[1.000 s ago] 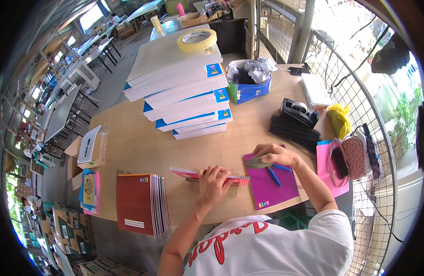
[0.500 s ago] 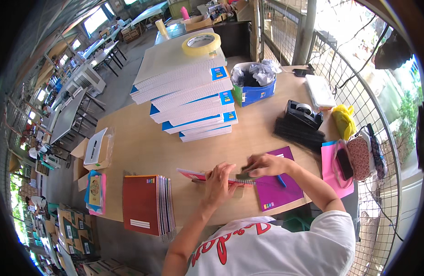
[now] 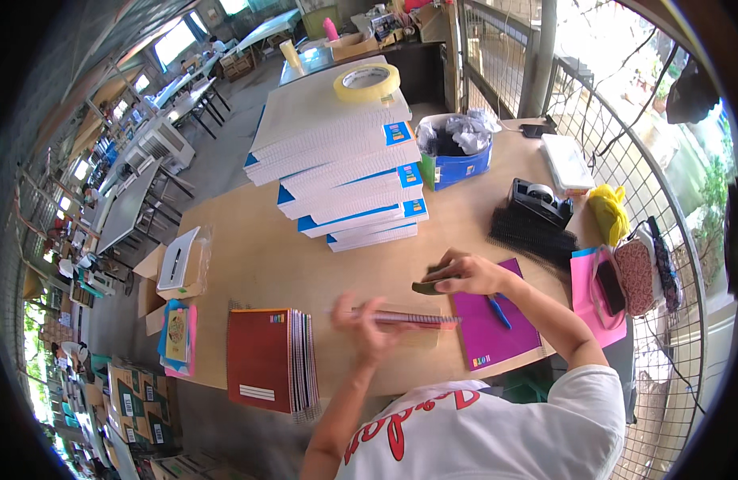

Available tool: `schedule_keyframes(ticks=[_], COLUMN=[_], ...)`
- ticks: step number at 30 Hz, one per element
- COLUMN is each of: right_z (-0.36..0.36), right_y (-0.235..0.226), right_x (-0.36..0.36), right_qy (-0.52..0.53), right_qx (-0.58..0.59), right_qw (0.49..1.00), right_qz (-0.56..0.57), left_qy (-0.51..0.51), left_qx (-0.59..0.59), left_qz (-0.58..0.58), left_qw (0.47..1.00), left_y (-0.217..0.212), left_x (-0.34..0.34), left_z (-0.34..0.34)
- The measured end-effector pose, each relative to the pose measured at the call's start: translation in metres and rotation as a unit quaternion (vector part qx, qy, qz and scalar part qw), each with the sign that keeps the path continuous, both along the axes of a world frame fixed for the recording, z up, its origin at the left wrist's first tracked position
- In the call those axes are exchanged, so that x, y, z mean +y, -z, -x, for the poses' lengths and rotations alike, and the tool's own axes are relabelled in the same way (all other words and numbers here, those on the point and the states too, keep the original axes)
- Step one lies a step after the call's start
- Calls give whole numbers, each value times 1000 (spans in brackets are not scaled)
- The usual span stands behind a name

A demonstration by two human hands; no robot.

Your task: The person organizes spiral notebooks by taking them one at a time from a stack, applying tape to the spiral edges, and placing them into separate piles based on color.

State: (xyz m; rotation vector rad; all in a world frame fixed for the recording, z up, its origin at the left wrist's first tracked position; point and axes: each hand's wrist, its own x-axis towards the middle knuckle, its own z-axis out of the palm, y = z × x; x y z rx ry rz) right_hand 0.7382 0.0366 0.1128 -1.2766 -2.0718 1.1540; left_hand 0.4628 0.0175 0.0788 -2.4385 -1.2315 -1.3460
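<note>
A thin spiral notebook point(image 3: 421, 318) stands nearly edge-on on the table, its coil along the top and reddish cover below. My left hand point(image 3: 367, 330) is around its left part, thumb on the near side; the fingers are smeared by motion. Above the coil's right end, my right hand point(image 3: 471, 276) pinches a dark green, flat block point(image 3: 427, 286), apart from the notebook. Beneath my right forearm lies a purple notebook point(image 3: 497, 324) with a blue-handled tool point(image 3: 500, 312) on it; its kind is unclear. Left of my left hand sits a stack of red-covered spiral notebooks point(image 3: 261, 352).
Tall stacks of white-paged, blue-covered books point(image 3: 337, 160) rise at the back, topped by a tape roll point(image 3: 367, 80). A blue box of plastic point(image 3: 461, 166), black coils point(image 3: 533, 232), a tape dispenser point(image 3: 541, 204) and yellow bundle point(image 3: 609, 214) line the right. Wire mesh point(image 3: 665, 160) borders that side.
My left hand has shifted left and slightly down along the notebook, which has turned more edge-on. My right hand has lifted the dark green block away from the coil. The view has shifted slightly.
</note>
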Motion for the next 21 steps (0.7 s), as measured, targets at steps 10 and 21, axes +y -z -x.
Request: schedule_keyframes(ticks=[10, 21], right_z=[28, 43], right_y=[6, 13], right_x=[-1, 23], right_qy=[-92, -108], right_qx=[-85, 55], right_qw=[988, 992], right_qz=[-93, 41], left_qy=[-4, -12], left_qx=[-146, -149], left_qz=[126, 139], left_qw=[981, 979], left_y=[41, 47], left_x=[23, 24], left_z=[41, 48])
